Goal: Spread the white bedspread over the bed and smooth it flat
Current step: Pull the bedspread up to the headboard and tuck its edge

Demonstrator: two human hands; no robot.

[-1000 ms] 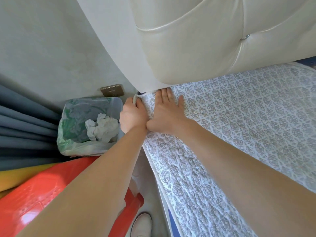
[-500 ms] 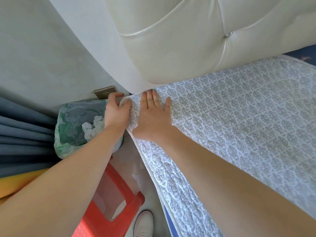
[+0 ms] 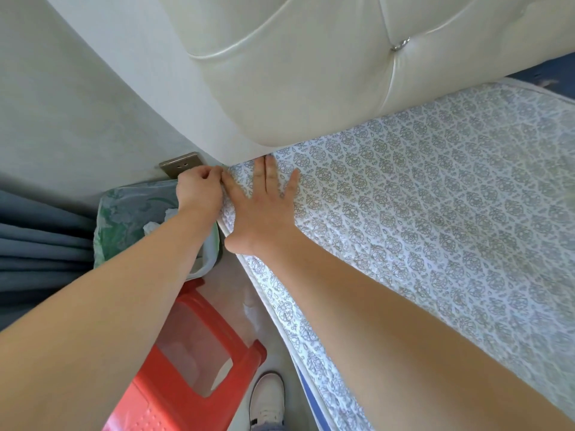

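Up at the head corner of the bed, toward eleven o'clock from where the person stood, both hands met on the white bedspread [image 3: 420, 213], a quilted cover printed all over with small grey medallions. It lay across the mattress from the corner out to three o'clock, its top edge tucked against the cream tufted headboard [image 3: 311, 73], its side edge hanging down along the mattress toward six o'clock.

Her right hand [image 3: 264, 206] lay palm-down on the cover right at the corner, fingers straight and fanned, the two middle ones pressed side by side and reaching the foot of the headboard. At nine o'clock of it, touching it, the left hand [image 3: 199, 188] was curled over the very corner of the cloth; it seemed to be pinching the edge between thumb and fingers, though the knuckles hid the grip itself.

Beside the bed at eight o'clock stood a bin lined with a green-patterned bag [image 3: 130, 219], crumpled paper inside, under a wall socket [image 3: 180, 163]. A red plastic stool [image 3: 193, 368] stood at six o'clock, a white shoe [image 3: 267, 396] next to it, and blue curtains [image 3: 40, 244] hung at nine.
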